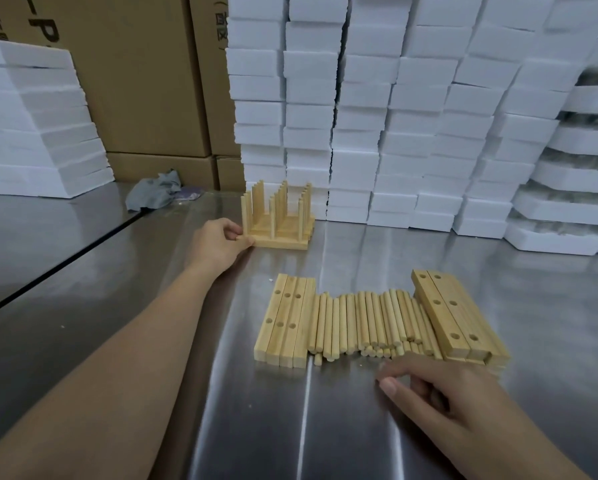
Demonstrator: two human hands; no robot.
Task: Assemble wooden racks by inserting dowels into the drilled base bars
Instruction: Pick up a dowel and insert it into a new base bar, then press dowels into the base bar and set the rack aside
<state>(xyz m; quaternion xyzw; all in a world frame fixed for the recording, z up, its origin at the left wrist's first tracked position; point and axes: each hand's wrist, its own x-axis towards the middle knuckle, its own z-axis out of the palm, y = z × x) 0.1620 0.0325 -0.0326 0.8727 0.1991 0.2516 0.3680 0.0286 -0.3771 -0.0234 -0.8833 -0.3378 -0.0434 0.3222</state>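
Observation:
Several finished racks (280, 223), base bars with upright dowels, stand side by side at the back of the steel table (359, 427). My left hand (218, 242) reaches out and pinches the left end of the nearest rack's base bar. A row of loose dowels (366, 323) lies in the middle, with a few drilled base bars (287, 320) on its left and more drilled bars (456, 317) stacked on its right. My right hand (439, 393) hovers just in front of the dowels with loosely curled fingers and holds nothing.
Stacks of white foam blocks (394, 116) wall off the back and right. More foam (38, 123) is piled at the left. Brown cardboard boxes (141, 81) stand behind. A crumpled grey cloth (155, 194) lies at the back left.

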